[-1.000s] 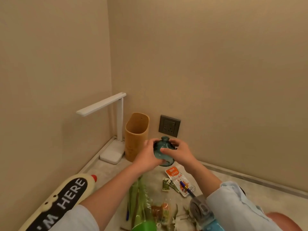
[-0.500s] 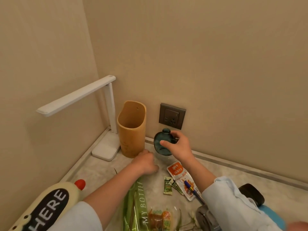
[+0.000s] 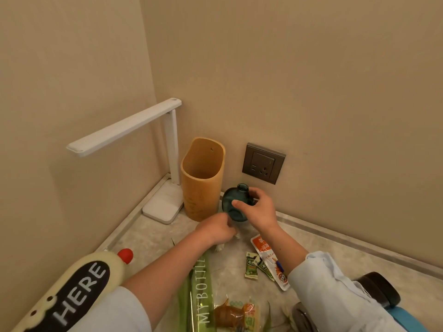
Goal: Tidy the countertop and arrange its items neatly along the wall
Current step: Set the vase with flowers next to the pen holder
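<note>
We see a small vase [image 3: 234, 205] of dark teal glass, see-through and glossy, with a round, flattened belly and a short narrow neck that ends in an open mouth. Our right hand [image 3: 259, 212] grasps it, with the thumb across the front of the belly and the fingers curled round the far side near the neck. The vase is close to the back wall, just beside the tall bamboo holder [image 3: 202, 190] and below the dark wall socket [image 3: 263, 163]. We cannot tell whether its base rests on the counter [image 3: 153, 236] or hangs just above it.

Our left hand [image 3: 215, 230] is low in front of the vase, its fingers bent under and its knuckles up. It meets the vase's lower edge, but we cannot tell whether it grips anything.

A white desk lamp [image 3: 165, 204] stands in the corner, next to the holder. Nearer to us lie snack packets [image 3: 265, 262], a green bottle [image 3: 199, 283] and a cream plush toy [image 3: 79, 286].
</note>
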Motion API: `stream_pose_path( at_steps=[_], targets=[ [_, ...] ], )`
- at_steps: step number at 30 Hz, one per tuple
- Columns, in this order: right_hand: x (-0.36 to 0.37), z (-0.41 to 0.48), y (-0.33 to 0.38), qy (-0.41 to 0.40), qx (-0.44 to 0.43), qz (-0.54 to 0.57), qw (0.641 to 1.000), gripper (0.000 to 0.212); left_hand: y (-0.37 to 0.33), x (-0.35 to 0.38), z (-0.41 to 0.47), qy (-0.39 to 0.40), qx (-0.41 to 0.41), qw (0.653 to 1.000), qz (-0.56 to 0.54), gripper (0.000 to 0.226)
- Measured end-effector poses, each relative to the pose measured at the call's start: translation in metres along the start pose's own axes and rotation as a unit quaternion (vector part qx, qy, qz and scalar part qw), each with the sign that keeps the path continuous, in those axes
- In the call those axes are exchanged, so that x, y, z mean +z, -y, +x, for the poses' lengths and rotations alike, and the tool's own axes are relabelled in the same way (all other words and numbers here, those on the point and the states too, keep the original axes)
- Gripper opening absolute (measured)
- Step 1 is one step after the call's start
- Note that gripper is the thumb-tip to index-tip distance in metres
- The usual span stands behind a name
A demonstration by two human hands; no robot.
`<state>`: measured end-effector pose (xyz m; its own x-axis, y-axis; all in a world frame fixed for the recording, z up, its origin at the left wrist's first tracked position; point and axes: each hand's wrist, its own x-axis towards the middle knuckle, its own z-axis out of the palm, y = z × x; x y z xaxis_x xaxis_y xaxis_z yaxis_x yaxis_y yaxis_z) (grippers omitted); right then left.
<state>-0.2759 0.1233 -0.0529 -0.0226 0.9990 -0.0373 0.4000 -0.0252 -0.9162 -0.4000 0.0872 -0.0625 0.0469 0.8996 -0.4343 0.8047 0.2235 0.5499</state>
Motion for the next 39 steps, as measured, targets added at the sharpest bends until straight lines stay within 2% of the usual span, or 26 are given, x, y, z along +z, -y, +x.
stream_pose_path(
  at_steps=[5, 16, 20, 23, 26, 29, 31, 35, 39],
  targets=[
    [0.005, 0.000, -0.005, 0.000, 0.002, -0.008, 1.000, 0.055, -0.001, 0.000, -0.002, 0.002, -0.005, 1.000, -0.003, 0.023],
    [0.012, 0.002, -0.004, -0.003, -0.004, 0.010, 1.000, 0.053, 0.008, -0.004, -0.005, -0.022, -0.010, 0.999, 0.022, 0.045],
    [0.011, 0.000, -0.004, 0.015, 0.006, 0.011, 1.000, 0.068, 0.009, -0.008, -0.013, -0.018, -0.010, 0.995, 0.101, 0.056],
    [0.008, -0.006, -0.003, -0.001, 0.030, 0.018, 0.999, 0.075, 0.007, -0.009, -0.019, -0.053, 0.014, 0.993, 0.107, 0.044],
    [0.002, -0.019, 0.000, -0.070, 0.025, 0.040, 0.996, 0.060, 0.004, -0.012, -0.028, -0.105, 0.039, 0.992, 0.067, 0.024],
    [-0.004, -0.034, 0.010, -0.116, 0.002, 0.078, 0.990, 0.043, -0.003, -0.023, -0.043, -0.153, 0.074, 0.986, 0.006, 0.018],
    [-0.008, -0.046, 0.020, -0.097, -0.014, 0.104, 0.990, 0.034, -0.009, -0.033, -0.057, -0.195, 0.095, 0.975, -0.037, 0.018],
    [-0.006, -0.061, 0.038, 0.012, -0.004, 0.107, 0.994, 0.026, -0.023, -0.055, -0.074, -0.264, 0.143, 0.948, -0.104, 0.020],
    [-0.005, -0.080, 0.056, 0.144, -0.007, 0.089, 0.985, 0.039, -0.036, -0.071, -0.096, -0.324, 0.193, 0.912, -0.160, 0.022]
  ],
)
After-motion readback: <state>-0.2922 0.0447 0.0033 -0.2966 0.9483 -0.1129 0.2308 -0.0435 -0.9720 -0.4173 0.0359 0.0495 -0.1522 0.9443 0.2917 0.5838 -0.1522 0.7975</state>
